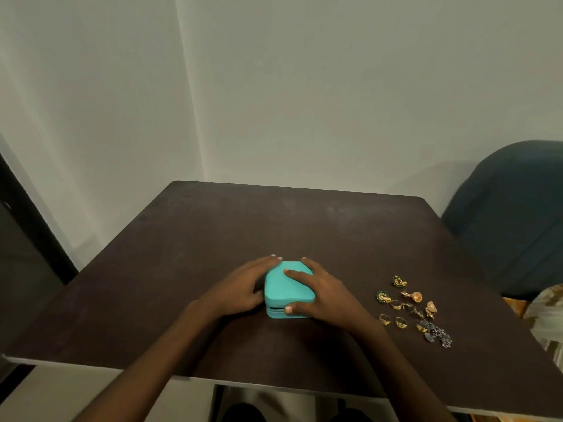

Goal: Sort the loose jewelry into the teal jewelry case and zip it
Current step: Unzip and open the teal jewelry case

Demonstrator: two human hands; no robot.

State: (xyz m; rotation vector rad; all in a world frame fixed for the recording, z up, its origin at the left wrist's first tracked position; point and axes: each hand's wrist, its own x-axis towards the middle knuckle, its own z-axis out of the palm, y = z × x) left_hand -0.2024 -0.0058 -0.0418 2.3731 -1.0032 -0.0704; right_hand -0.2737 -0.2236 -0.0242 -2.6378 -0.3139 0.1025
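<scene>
The teal jewelry case (pixel 283 292) lies closed, lid down, near the middle of the dark table. My left hand (pixel 243 287) cups its left side, fingers reaching past the far corner. My right hand (pixel 323 292) rests on the lid and right side, with its thumb pressed on the front seam. To the right lies the loose jewelry (pixel 414 312): gold rings (pixel 393 321), green-and-gold earrings (pixel 382 296), gold pendants and a silver piece (pixel 438 335). Neither hand touches the jewelry.
The dark brown table (pixel 213 239) has its front edge close to me. A dark blue chair back (pixel 511 214) stands at the right. A pale patterned cloth (pixel 548 315) lies off the table's right edge. White walls meet in a corner behind.
</scene>
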